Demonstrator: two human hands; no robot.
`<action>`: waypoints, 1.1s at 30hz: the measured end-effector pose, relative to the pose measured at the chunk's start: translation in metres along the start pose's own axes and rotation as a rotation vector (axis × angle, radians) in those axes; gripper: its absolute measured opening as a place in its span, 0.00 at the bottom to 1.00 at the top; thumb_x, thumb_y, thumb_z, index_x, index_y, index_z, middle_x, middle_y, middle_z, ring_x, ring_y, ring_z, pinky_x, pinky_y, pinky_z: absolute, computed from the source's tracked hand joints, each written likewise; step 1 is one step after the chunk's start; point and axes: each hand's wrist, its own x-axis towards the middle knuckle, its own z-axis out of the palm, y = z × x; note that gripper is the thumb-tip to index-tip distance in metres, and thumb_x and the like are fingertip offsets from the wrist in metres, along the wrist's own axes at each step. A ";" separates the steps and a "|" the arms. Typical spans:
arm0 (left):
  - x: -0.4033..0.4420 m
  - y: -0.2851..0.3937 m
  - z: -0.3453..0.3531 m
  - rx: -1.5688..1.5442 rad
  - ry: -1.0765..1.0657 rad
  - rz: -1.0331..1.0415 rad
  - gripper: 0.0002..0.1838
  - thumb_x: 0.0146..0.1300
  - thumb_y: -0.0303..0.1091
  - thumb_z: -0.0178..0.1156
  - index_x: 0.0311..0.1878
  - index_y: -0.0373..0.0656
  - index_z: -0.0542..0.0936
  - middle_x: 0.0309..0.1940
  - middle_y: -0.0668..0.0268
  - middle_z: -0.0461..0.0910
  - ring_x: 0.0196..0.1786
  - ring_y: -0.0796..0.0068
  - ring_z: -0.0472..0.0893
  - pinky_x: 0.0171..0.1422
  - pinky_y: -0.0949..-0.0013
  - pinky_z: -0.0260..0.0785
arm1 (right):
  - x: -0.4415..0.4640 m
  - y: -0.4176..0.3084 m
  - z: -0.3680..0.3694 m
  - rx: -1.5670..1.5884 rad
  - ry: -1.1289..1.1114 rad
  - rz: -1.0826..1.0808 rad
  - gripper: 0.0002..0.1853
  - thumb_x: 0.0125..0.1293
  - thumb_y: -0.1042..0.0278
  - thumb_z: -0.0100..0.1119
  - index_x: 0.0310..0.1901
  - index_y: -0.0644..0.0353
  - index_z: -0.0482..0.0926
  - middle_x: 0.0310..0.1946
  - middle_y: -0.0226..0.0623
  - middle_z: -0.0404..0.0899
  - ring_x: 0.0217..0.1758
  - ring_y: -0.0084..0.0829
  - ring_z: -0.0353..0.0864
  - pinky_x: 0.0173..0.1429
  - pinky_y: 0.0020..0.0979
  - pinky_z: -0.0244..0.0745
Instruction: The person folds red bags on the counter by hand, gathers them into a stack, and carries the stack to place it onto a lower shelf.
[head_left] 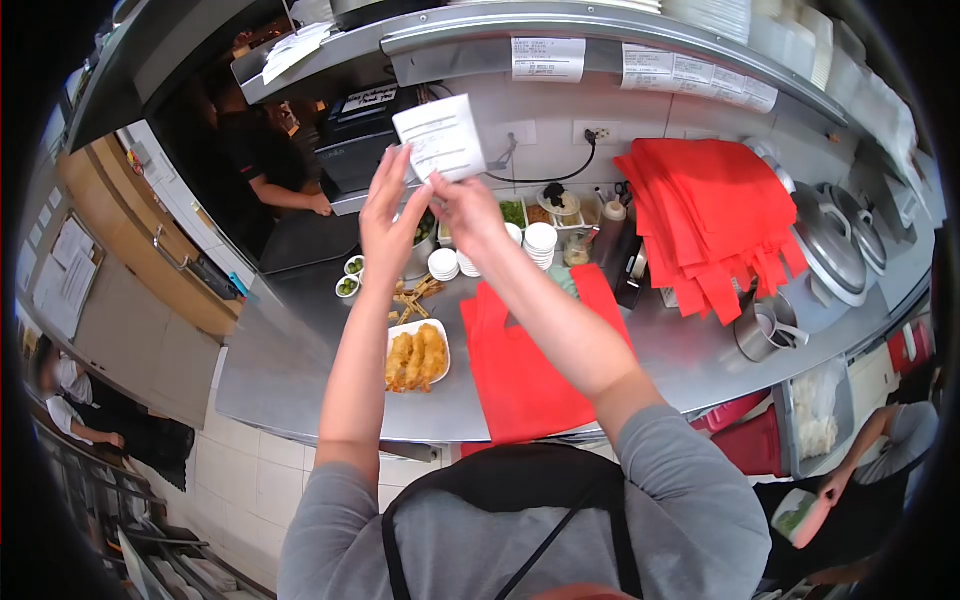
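A printed paper slip (440, 138) is raised above the back of the steel counter. My right hand (468, 212) pinches it at its lower edge. My left hand (388, 212) is beside the slip's left edge with fingers stretched upward and thumb apart; whether it touches the paper I cannot tell. Below my forearms, a white tray (447, 372) holds several golden fried pieces. A red bag (525, 385) lies flat on the counter under my right forearm. Stacked white cups (541, 240) stand behind it.
A pile of red bags (705, 215) sits at the right, near a metal pitcher (762, 328) and pot lids (825, 250). Small green-filled cups (347, 286) are at the left. A shelf (640, 38) overhangs the counter. A co-worker's hand (832, 488) holds a container at lower right.
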 end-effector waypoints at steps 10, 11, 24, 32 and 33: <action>0.107 -0.025 0.040 -0.191 0.025 -0.078 0.09 0.55 0.23 0.56 0.38 0.39 0.81 0.34 0.66 0.81 0.35 0.83 0.75 0.41 0.79 0.65 | -0.002 -0.080 -0.021 -0.113 0.236 -0.394 0.11 0.56 0.67 0.60 0.38 0.54 0.69 0.41 0.28 0.72 0.44 0.21 0.69 0.49 0.30 0.59; 0.116 -0.027 0.039 -0.179 0.027 -0.064 0.09 0.55 0.22 0.56 0.38 0.39 0.81 0.34 0.66 0.81 0.35 0.83 0.75 0.40 0.79 0.65 | 0.006 -0.092 -0.026 -0.145 0.213 -0.568 0.11 0.55 0.68 0.61 0.37 0.55 0.68 0.41 0.28 0.71 0.43 0.20 0.68 0.48 0.29 0.59; 0.084 -0.017 0.000 0.223 0.215 0.078 0.07 0.56 0.30 0.57 0.36 0.39 0.81 0.46 0.62 0.76 0.48 0.75 0.74 0.51 0.72 0.64 | -0.003 -0.103 -0.037 -0.324 0.035 -0.582 0.13 0.57 0.79 0.51 0.44 0.63 0.76 0.39 0.31 0.74 0.38 0.21 0.72 0.41 0.22 0.70; 0.039 0.007 -0.021 0.223 0.080 -0.040 0.06 0.51 0.30 0.62 0.30 0.39 0.81 0.49 0.61 0.75 0.48 0.72 0.73 0.47 0.72 0.66 | 0.012 -0.122 0.015 -0.428 0.133 -0.760 0.10 0.57 0.78 0.52 0.40 0.63 0.79 0.37 0.31 0.75 0.35 0.19 0.71 0.38 0.19 0.66; 0.030 0.004 -0.030 0.236 0.030 0.018 0.05 0.52 0.29 0.60 0.30 0.38 0.81 0.50 0.60 0.74 0.49 0.73 0.73 0.46 0.73 0.65 | 0.014 -0.126 0.015 -0.411 0.173 -0.787 0.08 0.58 0.77 0.53 0.38 0.63 0.79 0.35 0.31 0.75 0.33 0.18 0.70 0.36 0.18 0.65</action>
